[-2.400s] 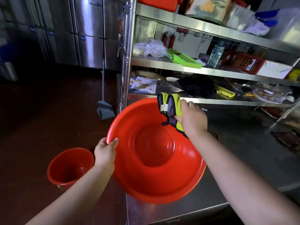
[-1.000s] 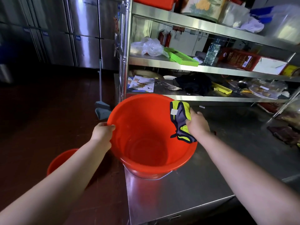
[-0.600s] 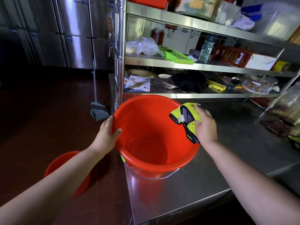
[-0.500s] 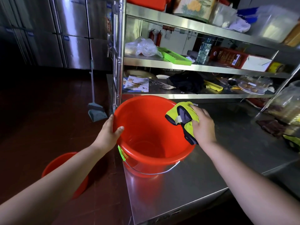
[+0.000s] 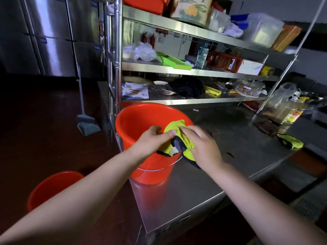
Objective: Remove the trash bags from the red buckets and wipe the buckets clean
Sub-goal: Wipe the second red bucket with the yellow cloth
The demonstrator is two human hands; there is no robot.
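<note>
Round red plastic bucket [image 5: 139, 121] stands upright on the near-left corner of the stainless steel counter [image 5: 221, 142], thin wire bail handle hanging down its near side, smooth glossy inside, no bag or contents visible in it. Yellow-green cloth with dark trim [image 5: 178, 138], soft and crumpled, is bunched over the bucket's near-right rim. Left hand [image 5: 152, 140] pinches the cloth, thumb on top, fingers curled into the fabric. Right hand [image 5: 203, 145] grips the cloth's right side, fingers curled over it. Second red plastic bucket [image 5: 51, 186] sits on the dark floor at near left, partly hidden by the left forearm; inside not visible. Another crumpled yellow-green cloth [image 5: 290, 141] lies on the counter at far right.
</note>
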